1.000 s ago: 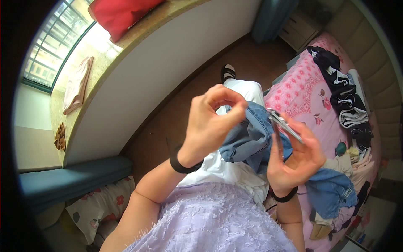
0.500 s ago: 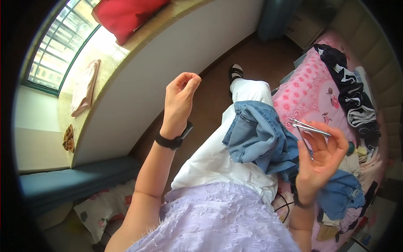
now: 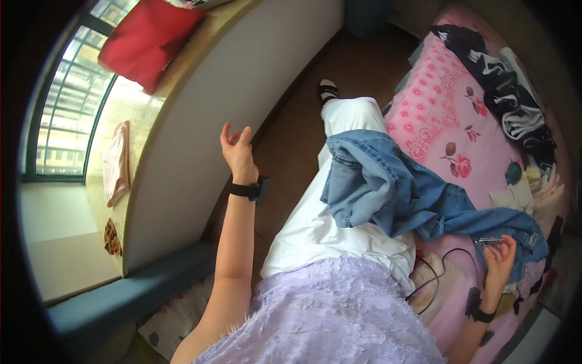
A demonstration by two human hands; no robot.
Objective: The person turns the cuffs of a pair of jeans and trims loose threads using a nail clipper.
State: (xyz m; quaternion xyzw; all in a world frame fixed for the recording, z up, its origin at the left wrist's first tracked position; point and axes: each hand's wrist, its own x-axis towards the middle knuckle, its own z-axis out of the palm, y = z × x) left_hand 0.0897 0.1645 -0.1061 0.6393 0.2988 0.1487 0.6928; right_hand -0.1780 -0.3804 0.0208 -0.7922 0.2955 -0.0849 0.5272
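Note:
My left hand [image 3: 240, 159] is raised over the floor beside the white wall, with its fingers apart and nothing visible in it. A dark watch [image 3: 259, 189] is on that wrist. My right hand [image 3: 501, 262] is low at the right, closed on a silver metal tool [image 3: 488, 241] that looks like a nail clipper; the fingers partly hide it. Just beyond this hand, blue denim trousers [image 3: 370, 176] run from my lap in white trousers [image 3: 303, 224] across onto the bed.
A pink flowered bed [image 3: 424, 112] is on the right, with black and white clothing [image 3: 509, 100] and several light garments along its far side. A dark cable [image 3: 438, 276] loops beside my hip. On the left sill [image 3: 145, 115] lie a red bag [image 3: 148, 45] and folded pink cloth [image 3: 116, 164].
My right hand has moved right and away from my lap with the silver tool, over the denim on the bed. My left hand has shifted left and its pinched fingers have parted.

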